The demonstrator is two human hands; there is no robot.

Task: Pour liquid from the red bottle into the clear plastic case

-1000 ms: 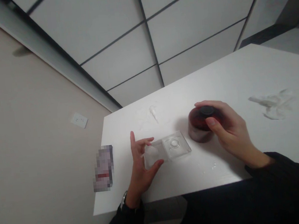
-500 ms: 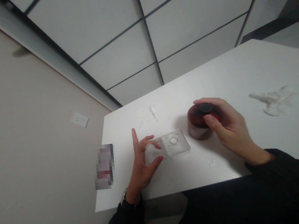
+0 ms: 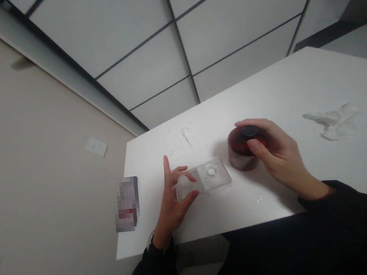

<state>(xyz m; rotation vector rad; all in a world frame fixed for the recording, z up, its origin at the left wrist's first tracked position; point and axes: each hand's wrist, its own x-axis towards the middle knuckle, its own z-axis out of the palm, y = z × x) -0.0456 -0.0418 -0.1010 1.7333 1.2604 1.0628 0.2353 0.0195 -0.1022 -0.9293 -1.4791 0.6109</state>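
Note:
A squat, dark red round bottle (image 3: 241, 160) with a black cap stands on the white table, and my right hand (image 3: 279, 156) is wrapped round its right side, the thumb by the cap. My left hand (image 3: 175, 205) is over the left half of a clear plastic case (image 3: 219, 181), its fingers and thumb spread apart. Whether those fingertips touch the case I cannot tell. A small round clear ring (image 3: 211, 172) shows in the right half of the case. Just beyond lies a small whitish dropper-like piece (image 3: 186, 136), too blurred to name surely.
Crumpled white tissue (image 3: 333, 123) lies on the right of the table (image 3: 273, 98). At the left edge is a pixelated pinkish box (image 3: 127, 201). A few clear drops (image 3: 259, 199) spot the table near its front edge. White panelled doors (image 3: 138, 42) stand behind.
The whole view has shifted very slightly. Both hands keep the same pose, and the bottle and case stay where they were.

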